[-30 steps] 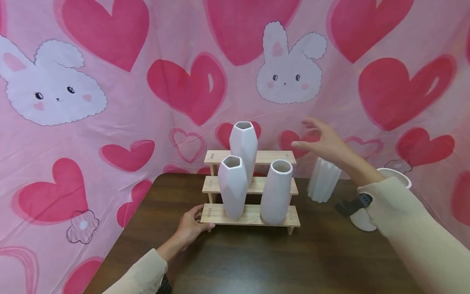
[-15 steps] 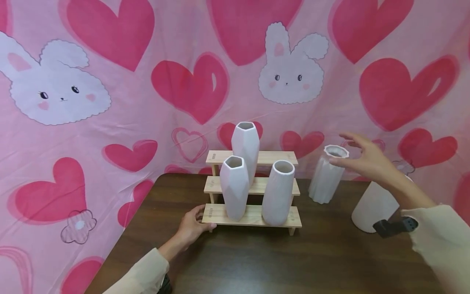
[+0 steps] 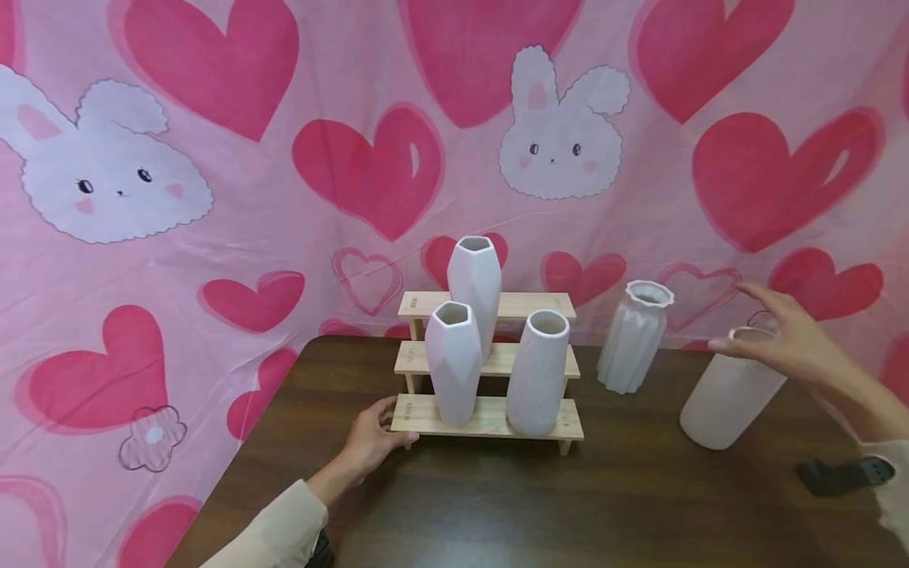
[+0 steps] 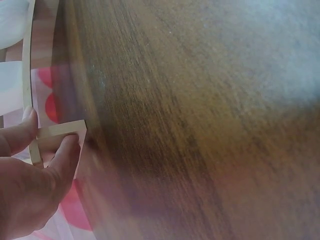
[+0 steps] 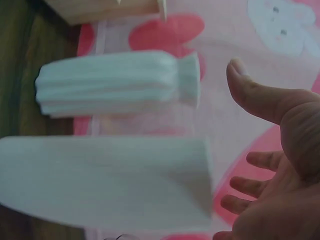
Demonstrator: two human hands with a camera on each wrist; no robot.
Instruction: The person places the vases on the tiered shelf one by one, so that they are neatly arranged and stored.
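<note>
A pale wooden three-tier stand (image 3: 490, 414) stands level on the table (image 3: 483, 505), the left end of its lowest board pinched in the person's left grip (image 3: 371, 442). That board carries an upright white front faceted vase (image 3: 453, 367) with an angular mouth and, to its right, a rounded vase (image 3: 537, 375) with a circular mouth, while a rear faceted vase (image 3: 473, 276) stands on the middle tier. Well to the right, a broad smooth white vase (image 3: 731, 394), narrowing toward its base, stands on the table, its mouth just beside the right grip (image 3: 798, 339).
</note>
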